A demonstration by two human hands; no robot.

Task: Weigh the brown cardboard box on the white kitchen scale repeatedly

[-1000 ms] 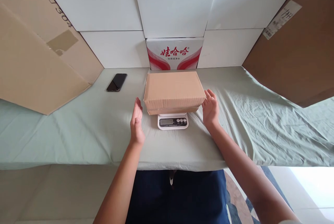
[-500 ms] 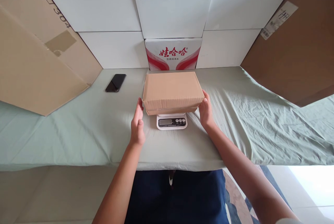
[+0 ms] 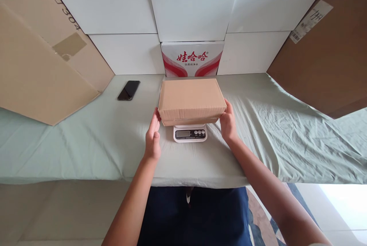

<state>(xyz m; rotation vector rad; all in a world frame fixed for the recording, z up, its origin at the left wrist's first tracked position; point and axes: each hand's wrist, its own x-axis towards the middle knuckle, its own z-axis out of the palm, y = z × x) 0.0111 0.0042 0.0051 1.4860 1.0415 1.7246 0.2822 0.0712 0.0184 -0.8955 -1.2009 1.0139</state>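
Lying far left on the green cloth (image 3: pixel 86 150) was a black phone (image 3: pixel 129 90) (well apart from everything else). The left hand (image 3: pixel 153 138), fingers straight and flat, touched the cardboard box's (image 3: pixel 191 98) left end. The box sat on a white scale (image 3: pixel 190 133) between both palms. The right hand (image 3: pixel 228 123) pressed flat against its right end.

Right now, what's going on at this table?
A person has a cardboard box sitting on a small white scale. The left hand and right hand press against the box's two ends. A phone lies off to the left on the green sheet.
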